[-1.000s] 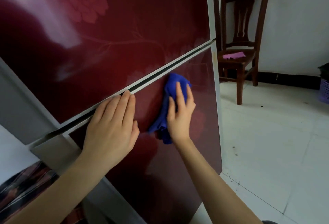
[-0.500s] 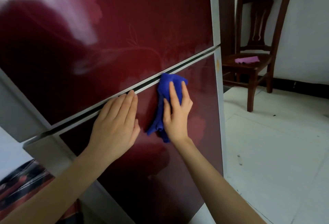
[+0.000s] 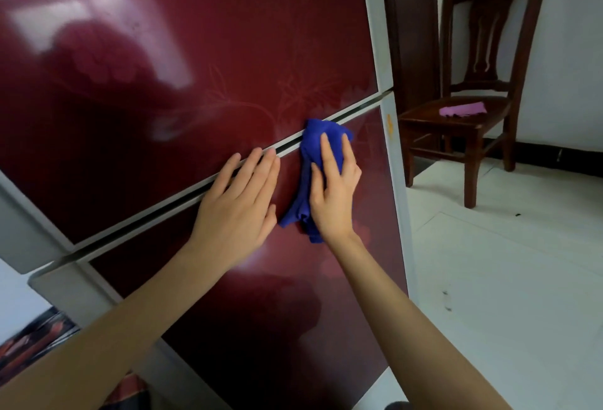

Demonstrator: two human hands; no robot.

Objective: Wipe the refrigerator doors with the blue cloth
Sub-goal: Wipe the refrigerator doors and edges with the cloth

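Observation:
A glossy dark red refrigerator fills the view, with an upper door (image 3: 195,50) and a lower door (image 3: 261,311) split by a grey slanted seam. The blue cloth (image 3: 313,145) lies crumpled at the top of the lower door, its upper end over the seam. My right hand (image 3: 332,194) presses flat on the cloth, fingers pointing up. My left hand (image 3: 238,207) rests flat on the lower door just left of the cloth, fingertips reaching the seam, holding nothing.
A dark wooden chair (image 3: 483,90) stands to the right by the white wall, with a pink cloth (image 3: 461,109) on its seat. Pale floor tiles (image 3: 505,279) spread right of the refrigerator. A patterned fabric (image 3: 29,341) shows at the lower left.
The view has shifted so the chair sits further right. My right hand and the cloth have slid up slightly, the cloth now covering the seam. My left hand stays on the door.

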